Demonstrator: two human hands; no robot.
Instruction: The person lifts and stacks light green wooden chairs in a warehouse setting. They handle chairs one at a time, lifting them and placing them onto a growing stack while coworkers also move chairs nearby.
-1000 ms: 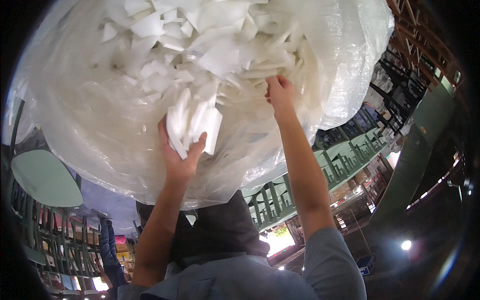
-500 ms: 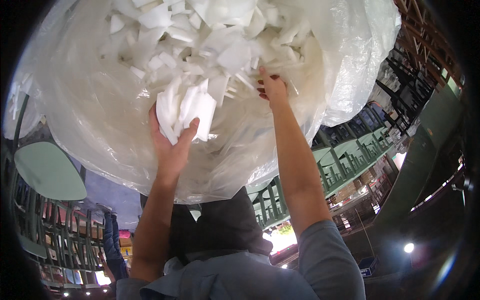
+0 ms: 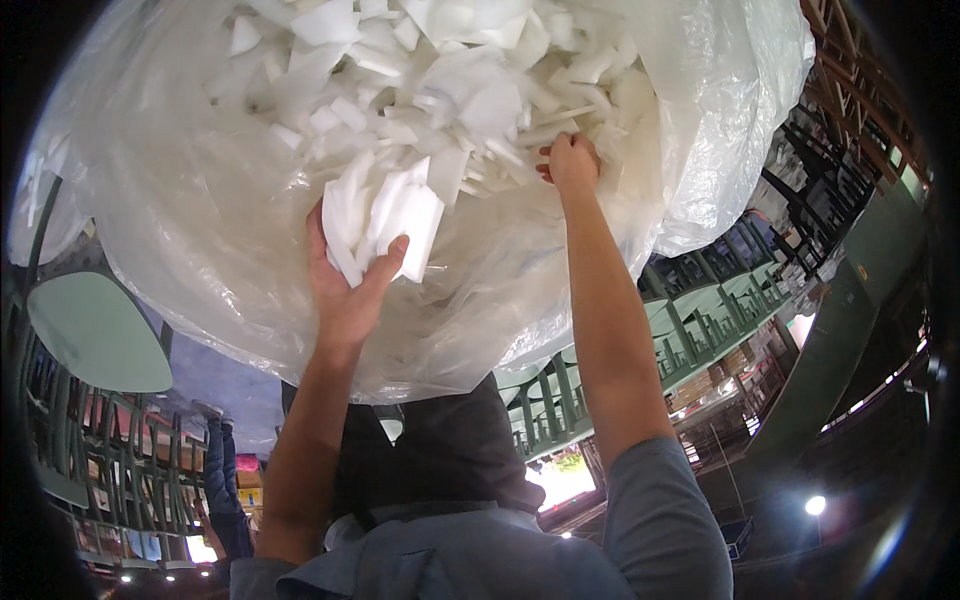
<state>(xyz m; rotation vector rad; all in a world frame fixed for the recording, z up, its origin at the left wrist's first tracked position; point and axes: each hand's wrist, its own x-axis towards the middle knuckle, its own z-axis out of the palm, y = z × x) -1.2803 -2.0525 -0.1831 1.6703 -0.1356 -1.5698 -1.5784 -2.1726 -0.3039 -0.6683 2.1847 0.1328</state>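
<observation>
your left hand [image 3: 350, 285] is closed around a fan of flat white foam offcuts [image 3: 385, 215], thumb on the near face and fingers behind, gripping them through the film of the big clear plastic bag [image 3: 200, 200]. your right hand [image 3: 572, 165] is curled tight into the bag a little further along, fingers bunched on film and on the loose white pieces [image 3: 470, 90] heaped inside; whether it pinches a piece or only the plastic, the view does not settle. the bag fills most of the picture in front of you, bulging toward the camera, with both forearms reaching up into it.

judging by the look, the load is light for its bulk: thin, stiff slabs that will snap or crumble at the corners if you squeeze hard, and that slide over one another freely. the film is soft, slick and stretchy, so a grip on plastic alone is likely to creep. take hold where you can trap several slabs edge-on through the film, as the left hand does, and keep the two hands well apart so the mass does not sag between them.

no labels show on the bag. to the left sits a pale green rounded panel [image 3: 95, 330]; beneath it are dark racks with pink and orange boxes [image 3: 110, 440], too small to make out. on the right, green railings [image 3: 700, 320] run along a green upright post [image 3: 850, 330], and a bright lamp [image 3: 816, 505] glows low on that side. a person in dark clothes [image 3: 445, 450] stands just below the bag.
</observation>
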